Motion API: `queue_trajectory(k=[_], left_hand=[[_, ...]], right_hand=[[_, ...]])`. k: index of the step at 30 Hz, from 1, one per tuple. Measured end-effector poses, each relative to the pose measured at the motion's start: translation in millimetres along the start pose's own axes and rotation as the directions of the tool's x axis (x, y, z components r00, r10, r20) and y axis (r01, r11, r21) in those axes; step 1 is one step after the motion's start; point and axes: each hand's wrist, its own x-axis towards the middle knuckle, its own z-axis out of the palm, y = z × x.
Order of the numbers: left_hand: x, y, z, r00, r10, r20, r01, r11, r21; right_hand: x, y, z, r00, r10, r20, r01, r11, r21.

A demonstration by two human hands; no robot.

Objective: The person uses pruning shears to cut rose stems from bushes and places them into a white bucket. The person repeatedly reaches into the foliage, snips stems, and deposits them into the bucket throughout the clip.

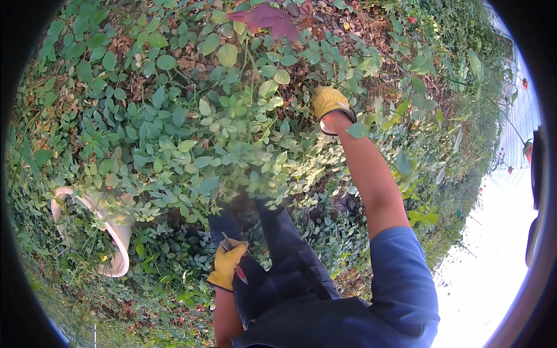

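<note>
My left hand [228, 264], in a yellow work glove, is held low in front of my dark trousers. It grips a hand tool with a red handle [241, 275], which looks like pruning shears; a thin metal tip pokes out above the fist. Farther out, my right hand [331, 104] in a matching glove reaches into the rose bushes [243, 117]. Its fingers point away and are hidden, so whether they hold a stem does not show. Leafy stems surround that glove on all sides.
To my left, a white container [119, 252] with a curved rim sits among the foliage, greenery covering part of it. A dark red leaf [274, 21] lies ahead over dry brown leaf litter [191, 63]. Tall stems with a red rose [528, 151] rise at the right.
</note>
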Motion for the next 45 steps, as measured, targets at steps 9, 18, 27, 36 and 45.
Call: queue_trajectory(k=[9, 18, 27, 36, 45], left_hand=[[6, 0, -7, 1.000, -0.022, 0.021, 0.021, 0.999, 0.026], [8, 1, -1, 0.999, -0.041, -0.027, 0.043, 0.995, 0.088], [4, 17, 17, 0.998, -0.045, -0.043, 0.052, 0.980, 0.192], [13, 2, 24, 0.999, -0.011, 0.041, 0.009, 0.999, 0.054], [8, 14, 25, 0.997, -0.071, -0.017, 0.073, 0.986, 0.150]], right_hand=[[-1, 16, 21, 0.834, 0.068, 0.548, -0.543, -0.078, 0.836], [-13, 9, 53, 0.842, 0.106, 0.530, -0.427, -0.471, 0.772], [-17, -11, 40, 0.871, 0.132, 0.474, -0.427, -0.275, 0.861], [-13, -17, -3, 0.826, -0.203, -0.526, 0.244, 0.970, 0.008], [54, -20, 44, 0.973, -0.194, -0.124, 0.117, 0.879, -0.462]])
